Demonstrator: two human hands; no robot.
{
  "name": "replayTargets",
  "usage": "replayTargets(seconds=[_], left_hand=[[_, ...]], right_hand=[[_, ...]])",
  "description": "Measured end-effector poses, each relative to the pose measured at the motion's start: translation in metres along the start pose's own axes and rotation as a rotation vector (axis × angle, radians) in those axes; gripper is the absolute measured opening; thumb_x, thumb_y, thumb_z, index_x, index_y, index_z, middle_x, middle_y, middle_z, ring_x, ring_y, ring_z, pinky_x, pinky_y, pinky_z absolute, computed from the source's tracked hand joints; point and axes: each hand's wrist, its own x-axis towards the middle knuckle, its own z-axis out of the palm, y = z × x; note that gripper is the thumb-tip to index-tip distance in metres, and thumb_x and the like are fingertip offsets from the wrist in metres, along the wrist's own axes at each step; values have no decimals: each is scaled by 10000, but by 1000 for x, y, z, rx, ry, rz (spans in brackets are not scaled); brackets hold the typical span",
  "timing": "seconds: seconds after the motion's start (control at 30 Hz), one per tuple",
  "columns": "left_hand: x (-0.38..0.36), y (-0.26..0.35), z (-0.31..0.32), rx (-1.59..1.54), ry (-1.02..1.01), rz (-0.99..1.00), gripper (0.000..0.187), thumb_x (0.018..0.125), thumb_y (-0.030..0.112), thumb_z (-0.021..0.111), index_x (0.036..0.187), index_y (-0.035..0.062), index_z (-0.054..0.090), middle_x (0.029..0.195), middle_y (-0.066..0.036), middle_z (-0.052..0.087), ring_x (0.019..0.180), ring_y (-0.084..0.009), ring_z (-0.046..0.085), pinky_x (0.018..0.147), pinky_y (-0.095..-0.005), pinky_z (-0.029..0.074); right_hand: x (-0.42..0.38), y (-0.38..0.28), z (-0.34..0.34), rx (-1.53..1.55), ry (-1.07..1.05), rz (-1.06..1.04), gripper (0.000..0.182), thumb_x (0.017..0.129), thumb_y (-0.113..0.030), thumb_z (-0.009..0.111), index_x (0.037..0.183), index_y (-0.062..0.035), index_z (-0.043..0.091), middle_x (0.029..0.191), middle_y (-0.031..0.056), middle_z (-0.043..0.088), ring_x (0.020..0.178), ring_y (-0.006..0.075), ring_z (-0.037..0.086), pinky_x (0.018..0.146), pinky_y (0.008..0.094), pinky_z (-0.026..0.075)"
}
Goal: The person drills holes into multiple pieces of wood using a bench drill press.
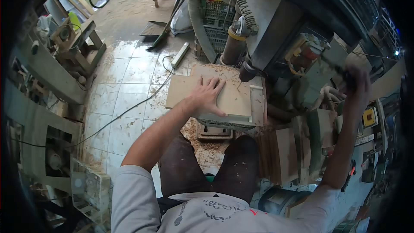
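My left hand (208, 95) lies flat with fingers spread on a light wooden board (235, 100), pressing it against the drill press table. The board rests on a wood-faced table (257, 111) strewn with shavings. Just beyond my fingers, the drill chuck (248, 71) points down, with a thin bit (240, 85) at the board's surface. Out to the right, my right hand (359, 80) is raised and blurred, wrapped around the dark knob of a drill press lever (347, 79).
A ribbed hose (193, 6) and a plastic crate (217, 12) stand behind the table. A cable (129, 110) crosses the tiled floor (129, 84). Wooden pieces (286, 151) stand at the right, a dustpan (154, 28) lies ahead, and machines line the left.
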Motion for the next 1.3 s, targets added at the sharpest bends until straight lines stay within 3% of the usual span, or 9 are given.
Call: replayTargets(seconds=[0.1, 0.27, 0.6, 0.8, 0.87, 0.9, 1.0, 1.1, 1.3], left_hand=[[1, 0, 1, 4, -6, -10, 1296, 563, 810, 613, 1462, -13, 172, 1427, -252, 290, 1363, -387, 255, 1111, -625, 104], [2, 0, -2, -1, -43, -21, 1304, 552, 803, 623, 1463, -13, 169, 1425, -260, 290, 1365, -390, 251, 1110, -627, 102], [-1, 3, -3, 12, -4, -21, 1275, 561, 771, 640, 1451, -25, 194, 1416, -266, 303, 1350, -401, 280, 1114, -588, 135], [-33, 25, -19, 85, -18, -30, 1232, 560, 764, 655, 1413, -44, 284, 1314, -239, 418, 1206, -365, 419, 1012, -476, 281], [-48, 27, -17, 71, -1, 2, 1226, 560, 763, 656, 1410, -43, 296, 1308, -237, 425, 1210, -360, 420, 1014, -477, 281], [-56, 29, -15, 54, 1, 45, 1219, 561, 762, 657, 1408, -41, 307, 1303, -236, 432, 1213, -354, 420, 1017, -477, 280], [-75, 40, -24, -10, -70, 41, 1209, 558, 755, 668, 1405, -38, 328, 1301, -242, 436, 1234, -344, 410, 1033, -481, 268], [-84, 51, -43, -98, -175, 53, 1203, 562, 735, 685, 1411, -38, 327, 1334, -253, 408, 1259, -360, 391, 1056, -474, 270], [-97, 55, -55, -678, -387, -9, 1140, 615, 637, 722, 1452, 4, 275, 1407, -256, 326, 1315, -378, 337, 1102, -465, 262]], right_hand=[[56, -18, 20, -2, 136, -5, 321, 948, -299, 503, 953, -8, 639, 852, 76, 606, 588, 87, 552, 502, 218, 417], [186, 61, 46, -164, 48, -662, 270, 935, -212, 483, 1093, -23, 592, 964, 100, 631, 897, 192, 601, 763, 315, 465], [157, 14, 71, 383, -137, 100, 452, 942, -190, 473, 1369, -99, 357, 991, 74, 610, 803, 133, 547, 685, 285, 456], [15, 10, 48, 37, -184, 21, 560, 956, -181, 483, 1464, -99, 263, 962, 30, 561, 731, 80, 481, 618, 218, 426], [-60, 63, 44, 785, -369, 159, 657, 892, -158, 606, 1457, -96, 277, 1079, 44, 527, 827, 104, 528, 703, 250, 453], [-107, 62, 42, 770, -420, 266, 796, 802, -172, 730, 1452, -91, 279, 1196, 57, 484, 971, 159, 534, 770, 285, 468], [-201, 43, 40, -16, -681, 227, 924, 671, -211, 846, 1425, -89, 326, 1382, 131, 409, 1234, 275, 443, 959, 385, 432], [-250, 31, 62, 137, -750, 48, 795, 680, -169, 825, 1359, -76, 423, 1426, 158, 382, 1366, 319, 318, 1093, 408, 330], [-234, 19, 71, 50, -610, -351, 395, 697, -41, 739, 1072, -44, 613, 1147, 116, 614, 1138, 303, 572, 932, 392, 505]])
